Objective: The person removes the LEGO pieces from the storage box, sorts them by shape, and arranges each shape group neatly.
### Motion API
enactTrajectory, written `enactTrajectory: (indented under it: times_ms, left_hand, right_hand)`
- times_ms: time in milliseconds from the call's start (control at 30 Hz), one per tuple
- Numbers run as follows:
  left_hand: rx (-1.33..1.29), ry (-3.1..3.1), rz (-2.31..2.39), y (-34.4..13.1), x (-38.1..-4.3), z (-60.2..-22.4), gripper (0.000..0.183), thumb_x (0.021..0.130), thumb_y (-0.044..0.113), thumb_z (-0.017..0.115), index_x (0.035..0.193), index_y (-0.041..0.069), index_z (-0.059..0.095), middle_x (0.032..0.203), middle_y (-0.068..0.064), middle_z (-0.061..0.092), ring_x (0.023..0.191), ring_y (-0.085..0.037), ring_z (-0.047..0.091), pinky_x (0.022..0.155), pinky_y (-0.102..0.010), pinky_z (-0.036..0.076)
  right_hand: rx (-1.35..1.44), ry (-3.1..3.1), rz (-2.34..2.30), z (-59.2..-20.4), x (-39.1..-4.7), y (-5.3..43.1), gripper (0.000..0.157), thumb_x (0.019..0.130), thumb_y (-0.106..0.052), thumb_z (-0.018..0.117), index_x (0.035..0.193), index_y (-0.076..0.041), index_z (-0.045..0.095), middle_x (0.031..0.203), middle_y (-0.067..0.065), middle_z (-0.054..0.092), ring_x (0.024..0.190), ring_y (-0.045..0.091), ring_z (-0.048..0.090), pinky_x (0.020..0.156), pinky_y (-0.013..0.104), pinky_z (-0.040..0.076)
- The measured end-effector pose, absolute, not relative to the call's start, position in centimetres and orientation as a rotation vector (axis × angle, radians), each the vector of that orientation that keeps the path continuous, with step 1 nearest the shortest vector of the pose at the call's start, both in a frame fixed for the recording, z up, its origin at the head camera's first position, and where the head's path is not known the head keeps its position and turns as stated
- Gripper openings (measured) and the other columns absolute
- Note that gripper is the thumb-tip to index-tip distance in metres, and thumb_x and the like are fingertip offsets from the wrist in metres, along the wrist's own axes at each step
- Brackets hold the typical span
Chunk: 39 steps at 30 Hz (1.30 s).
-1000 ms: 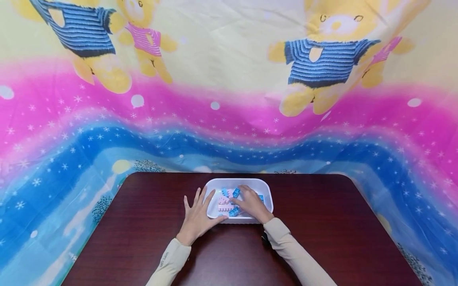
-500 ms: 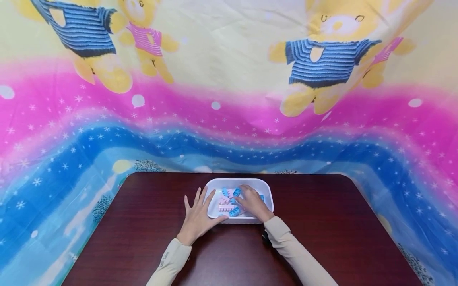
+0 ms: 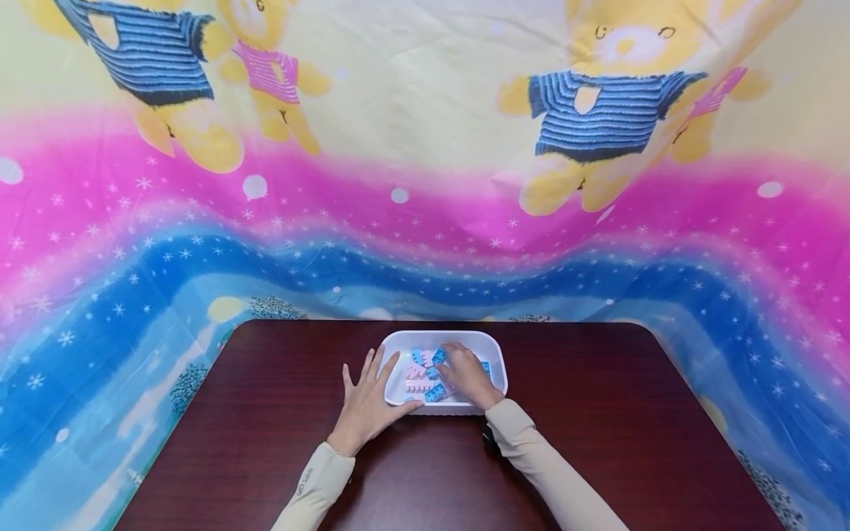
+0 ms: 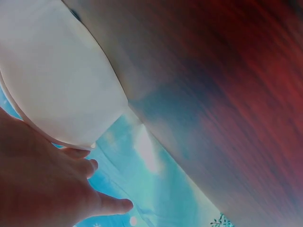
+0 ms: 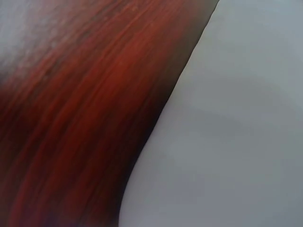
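Observation:
A white tray on the table holds several pink and blue toy building bricks. My left hand lies at its left side with fingers spread and thumb along the front rim. In the left wrist view, the left hand touches the tray's pale wall. Inside the tray, my right hand reaches down from the right, its fingers bent beside a blue brick. Its thumb tip is hidden, so I cannot tell whether it pinches a brick. Pink bricks and another blue brick lie left of it.
The dark red-brown table stretches out around the tray. Behind its far edge hangs a curtain printed with bears. A blurred pale surface fills the right of the right wrist view.
The right thumb has drawn in under the hand and its tip is now hidden. The right wrist has shifted slightly left. My left hand and the tray have stayed put.

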<state>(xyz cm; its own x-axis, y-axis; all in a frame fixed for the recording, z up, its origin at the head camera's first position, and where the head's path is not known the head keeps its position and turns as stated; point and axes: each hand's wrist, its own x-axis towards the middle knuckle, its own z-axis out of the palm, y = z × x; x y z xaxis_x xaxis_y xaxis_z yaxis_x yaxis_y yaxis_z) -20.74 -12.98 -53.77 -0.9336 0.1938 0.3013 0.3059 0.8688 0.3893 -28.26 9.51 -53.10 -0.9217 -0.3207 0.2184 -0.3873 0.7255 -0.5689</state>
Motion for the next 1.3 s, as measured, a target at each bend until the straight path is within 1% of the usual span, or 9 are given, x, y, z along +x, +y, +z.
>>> enactTrajectory:
  times_ms: [233, 400, 600, 867, 1300]
  left_hand:
    - [-0.378, -2.798, -0.661, -13.0, -20.7, -53.8, 0.104, 0.082, 0.074, 0.073, 0.163, 0.016, 0.045, 0.172, -0.017, 0.029, 0.158, -0.040, 0.026, 0.116, -0.081, 0.013]
    - [-0.378, -2.803, -0.688, -13.0, -20.7, -53.9, 0.104, 0.083, 0.075, 0.073, 0.163, 0.016, 0.043, 0.172, -0.017, 0.028, 0.158, -0.040, 0.025, 0.116, -0.080, 0.014]
    - [-0.373, -2.801, -0.699, -13.0, -20.7, -53.9, 0.104, 0.083, 0.075, 0.072, 0.163, 0.016, 0.044, 0.172, -0.016, 0.028, 0.158, -0.040, 0.026, 0.116, -0.080, 0.013]
    - [-0.380, -2.797, -0.675, -13.0, -20.8, -54.1, 0.104, 0.083, 0.075, 0.072, 0.163, 0.016, 0.044, 0.172, -0.017, 0.029, 0.158, -0.040, 0.026, 0.116, -0.081, 0.014]
    - [-0.380, -2.794, -0.674, -13.0, -20.8, -54.0, 0.104, 0.083, 0.075, 0.073, 0.163, 0.016, 0.044, 0.172, -0.016, 0.028, 0.158, -0.040, 0.026, 0.115, -0.081, 0.013]
  right_hand:
    - [0.560, -2.835, 0.943, -53.0, -28.4, 9.2, 0.048, 0.095, -0.005, 0.079, 0.135, 0.015, 0.062, 0.135, 0.032, 0.063, 0.123, 0.044, 0.064, 0.105, 0.053, 0.052]
    - [0.548, -2.841, 0.917, -53.1, -28.4, 8.9, 0.048, 0.095, -0.005, 0.079, 0.135, 0.015, 0.063, 0.135, 0.030, 0.064, 0.121, 0.041, 0.066, 0.101, 0.050, 0.055]
    - [0.526, -2.850, 0.928, -53.0, -28.3, 8.6, 0.047, 0.095, -0.004, 0.078, 0.136, 0.014, 0.063, 0.136, 0.029, 0.064, 0.121, 0.040, 0.067, 0.100, 0.050, 0.056]
    - [0.488, -2.862, 0.973, -52.9, -28.1, 8.3, 0.046, 0.097, -0.004, 0.076, 0.138, 0.013, 0.062, 0.138, 0.028, 0.063, 0.125, 0.039, 0.065, 0.103, 0.050, 0.054]
    - [0.508, -2.860, 0.943, -53.1, -28.4, 8.6, 0.046, 0.096, -0.002, 0.076, 0.137, 0.014, 0.062, 0.139, 0.030, 0.062, 0.125, 0.041, 0.065, 0.103, 0.050, 0.054]
